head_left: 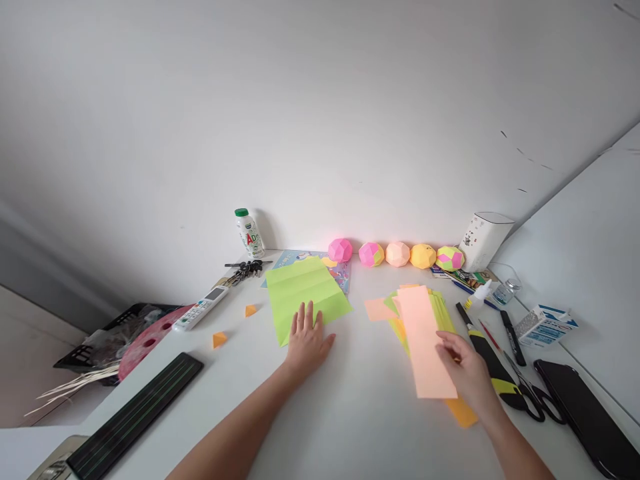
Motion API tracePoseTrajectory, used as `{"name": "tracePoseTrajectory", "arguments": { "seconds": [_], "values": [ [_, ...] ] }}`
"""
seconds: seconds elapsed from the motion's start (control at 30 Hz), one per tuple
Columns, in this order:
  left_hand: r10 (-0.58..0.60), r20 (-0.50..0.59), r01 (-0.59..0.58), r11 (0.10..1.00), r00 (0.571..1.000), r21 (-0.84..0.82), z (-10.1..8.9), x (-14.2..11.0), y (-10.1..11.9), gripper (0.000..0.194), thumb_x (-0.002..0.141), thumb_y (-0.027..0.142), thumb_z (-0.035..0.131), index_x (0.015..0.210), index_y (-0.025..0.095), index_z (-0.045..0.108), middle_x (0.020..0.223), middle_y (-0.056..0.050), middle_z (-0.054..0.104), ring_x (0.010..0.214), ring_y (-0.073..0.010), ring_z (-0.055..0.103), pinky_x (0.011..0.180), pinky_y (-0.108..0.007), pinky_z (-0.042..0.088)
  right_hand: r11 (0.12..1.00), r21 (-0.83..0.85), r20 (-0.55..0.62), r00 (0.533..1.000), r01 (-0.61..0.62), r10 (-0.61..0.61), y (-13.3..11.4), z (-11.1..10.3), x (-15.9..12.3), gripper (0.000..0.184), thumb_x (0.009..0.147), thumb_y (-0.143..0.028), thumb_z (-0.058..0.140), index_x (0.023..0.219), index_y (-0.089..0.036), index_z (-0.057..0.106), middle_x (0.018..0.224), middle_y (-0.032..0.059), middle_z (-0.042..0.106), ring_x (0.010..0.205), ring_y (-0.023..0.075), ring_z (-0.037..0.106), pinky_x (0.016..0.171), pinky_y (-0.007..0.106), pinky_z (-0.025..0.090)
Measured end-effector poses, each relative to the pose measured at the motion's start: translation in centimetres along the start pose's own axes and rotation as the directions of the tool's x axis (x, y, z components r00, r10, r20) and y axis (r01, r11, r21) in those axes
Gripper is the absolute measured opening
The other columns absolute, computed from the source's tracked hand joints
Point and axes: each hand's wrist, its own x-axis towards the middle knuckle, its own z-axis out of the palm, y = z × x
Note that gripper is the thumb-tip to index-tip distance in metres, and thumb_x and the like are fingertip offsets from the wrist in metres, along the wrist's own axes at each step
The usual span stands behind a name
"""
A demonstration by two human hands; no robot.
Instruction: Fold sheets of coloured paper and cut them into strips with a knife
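My left hand [309, 341] lies flat, fingers a little apart, on the lower edge of a green sheet of paper [300, 293] marked with creases. At the right, my right hand [463, 367] pinches the right edge of a long peach paper strip [423, 340]. That strip overlaps a stack of green strips [443, 310] and an orange strip [465, 413]. A small peach piece of paper [377, 309] sticks out to the left of the stack. Two small folded orange paper pieces [219, 340] rest left of the green sheet.
Along the wall stand several faceted paper balls [398, 254], a bottle [249, 233] and a white box [485, 240]. Keys [247, 269], a remote [201, 309] and a black bar [135, 413] lie left. A cutter [495, 367], scissors [535, 393] and a phone [587, 417] are right.
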Motion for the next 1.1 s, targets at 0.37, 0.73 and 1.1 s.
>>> {"name": "tracePoseTrajectory", "arguments": {
  "seconds": [0.37, 0.73, 1.1],
  "values": [
    [0.422, 0.23, -0.373, 0.899, 0.877, -0.228, -1.7, -5.4, 6.0, 0.038, 0.089, 0.04, 0.047, 0.12, 0.024, 0.061, 0.136, -0.01, 0.052, 0.119, -0.0301, 0.05, 0.097, -0.048, 0.043, 0.838, -0.247, 0.015, 0.867, 0.486, -0.498, -2.0, 1.0, -1.0, 0.024, 0.091, -0.029, 0.045, 0.097, -0.023, 0.067, 0.112, 0.0129, 0.059, 0.111, 0.0298, 0.053, 0.09, 0.048, 0.049],
    [0.436, 0.395, -0.483, 0.875, 0.809, 0.023, 0.8, -4.8, 2.7, 0.081, 0.088, 0.07, 0.027, 0.149, 0.016, 0.025, 0.156, -0.016, 0.012, 0.144, -0.0346, 0.006, 0.114, -0.054, 0.01, 0.793, -0.126, 0.576, 0.695, 0.596, -0.431, -4.0, 3.5, -5.0, 0.046, 0.091, -0.043, 0.052, 0.131, -0.019, 0.054, 0.143, 0.015, 0.045, 0.131, 0.0341, 0.041, 0.099, 0.052, 0.047],
    [0.294, 0.357, -0.301, 0.953, 0.887, -0.039, 1.0, -4.0, 3.5, 0.064, 0.095, 0.057, 0.026, 0.145, 0.018, 0.036, 0.155, -0.015, 0.02, 0.142, -0.0346, 0.017, 0.111, -0.054, 0.018, 0.834, -0.124, 0.58, 0.721, 0.538, -0.379, -5.3, 3.8, -5.7, 0.048, 0.093, -0.038, 0.048, 0.138, -0.019, 0.045, 0.144, 0.0151, 0.044, 0.133, 0.0308, 0.04, 0.103, 0.049, 0.044]
  ]
}}
